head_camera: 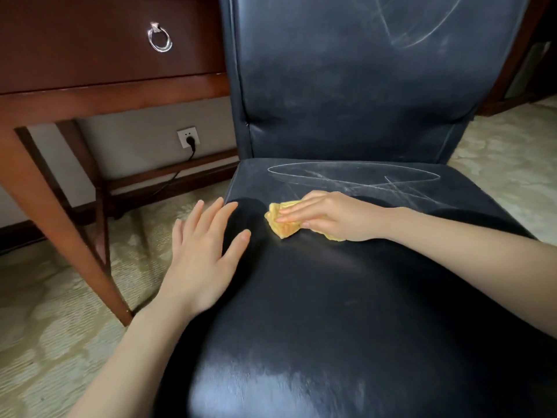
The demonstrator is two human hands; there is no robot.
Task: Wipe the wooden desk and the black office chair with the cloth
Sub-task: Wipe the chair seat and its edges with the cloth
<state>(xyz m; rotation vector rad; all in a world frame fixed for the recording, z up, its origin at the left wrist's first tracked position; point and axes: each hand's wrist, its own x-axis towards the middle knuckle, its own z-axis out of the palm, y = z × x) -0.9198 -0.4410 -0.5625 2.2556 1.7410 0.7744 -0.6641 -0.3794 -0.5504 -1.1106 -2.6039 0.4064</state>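
Note:
The black office chair fills the middle of the head view, its leather seat and backrest marked with white chalk lines. My right hand presses a crumpled yellow cloth flat against the seat, fingers straight and pointing left, just below the chalk oval. My left hand rests open on the seat's left edge with fingers spread. The wooden desk stands to the left of the chair, showing its drawer front and slanted leg.
A silver ring pull hangs on the desk drawer. A wall socket with a black cable plugged in sits under the desk. Pale patterned carpet covers the floor on both sides of the chair.

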